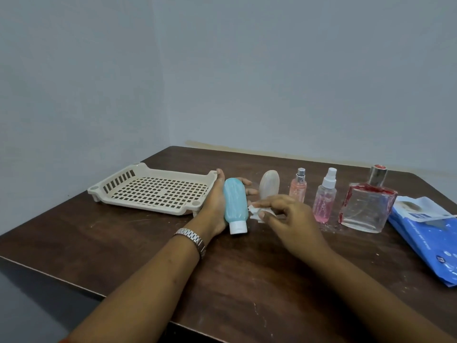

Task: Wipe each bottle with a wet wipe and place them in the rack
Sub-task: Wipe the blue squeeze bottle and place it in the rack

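Bench, dark wood, contents listed from near edge to far edge.

- Metal wristwatch: on the left wrist.
- Left hand: mid-bench, fingers wrapped round the light blue bottle, white cap pointing to the near edge.
- Right hand: thumb and fingertips pinch a crumpled white wet wipe just beside the blue bottle, near its cap.
- Blue wet-wipe pack: flat at the right edge, flap lifted.
- Standing row behind the hands, right to left:
  - square glass bottle with red smears
  - pink spray bottle with white nozzle
  - small pink spray bottle
  - oval whitish bottle
- Beige slotted rack: far-left corner, no bottles in it.
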Available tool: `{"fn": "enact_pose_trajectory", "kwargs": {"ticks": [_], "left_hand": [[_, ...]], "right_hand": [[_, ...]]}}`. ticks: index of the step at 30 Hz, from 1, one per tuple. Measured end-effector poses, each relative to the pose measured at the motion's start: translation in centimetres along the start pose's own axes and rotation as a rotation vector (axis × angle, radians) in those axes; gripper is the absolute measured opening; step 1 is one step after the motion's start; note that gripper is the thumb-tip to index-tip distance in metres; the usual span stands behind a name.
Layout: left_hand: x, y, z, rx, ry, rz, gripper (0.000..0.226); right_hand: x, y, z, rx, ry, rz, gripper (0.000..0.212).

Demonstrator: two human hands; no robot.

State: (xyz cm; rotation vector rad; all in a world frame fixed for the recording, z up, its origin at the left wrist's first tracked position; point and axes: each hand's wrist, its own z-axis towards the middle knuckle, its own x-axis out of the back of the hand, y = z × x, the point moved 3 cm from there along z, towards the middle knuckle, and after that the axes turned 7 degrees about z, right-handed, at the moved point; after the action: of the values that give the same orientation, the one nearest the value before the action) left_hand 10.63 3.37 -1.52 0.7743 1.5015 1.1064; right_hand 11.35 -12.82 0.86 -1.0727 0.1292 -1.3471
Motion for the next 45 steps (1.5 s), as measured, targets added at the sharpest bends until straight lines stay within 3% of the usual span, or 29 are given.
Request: {"fn": "enact_pose_trajectory", "kwargs": {"ticks": [10,15,21,25,30,34,39,45], "left_hand": [[0.1,-0.2,0.1,-0.012,0.022,-0.003,0.071],[0.0,0.0,-0.3,-0.025,0.049,-0.012,0.071],[-0.1,0.0,-0.3,-0.026,0.056,-0.048,0.071],[0.0,0.0,-0.4,-0.019,0.050,-0.044,0.069],[-0.2,-0.1,-0.3,0.002,0.047,-0.082,0.067],[0.1,-0.2,-0.1,-0.003,0.087,-0.075,0.066],[0.1,-0.4,0.0,0.037,0.041,-0.098,0.059],[0.2,-0.4,-0.1,0.040,0.058,-0.096,0.054]], "right_hand": [[-1.8,-0.6,-0.1,0.076,0.144,-0.041,0.017],[-2.7,-0.9,-1.2,0.106,0.063,-0.121,0.023],[-2.7,-0.5,0.2,0.077,0.151,-0.110,0.018],[-3.3,-0.7,-0.5,0.138,0.089,-0.148,0.017],[-2.8,-0.5,0.2,0.109,0.154,-0.112,0.014],[-3.5,-0.9,-0.7,0.181,0.064,-0.159,0.015],[-2.7,-0.4,0.1,0.059,0.169,-0.051,0.014],[-3.4,-1.0,-0.9,0.158,0.099,-0.121,0.015]]}}
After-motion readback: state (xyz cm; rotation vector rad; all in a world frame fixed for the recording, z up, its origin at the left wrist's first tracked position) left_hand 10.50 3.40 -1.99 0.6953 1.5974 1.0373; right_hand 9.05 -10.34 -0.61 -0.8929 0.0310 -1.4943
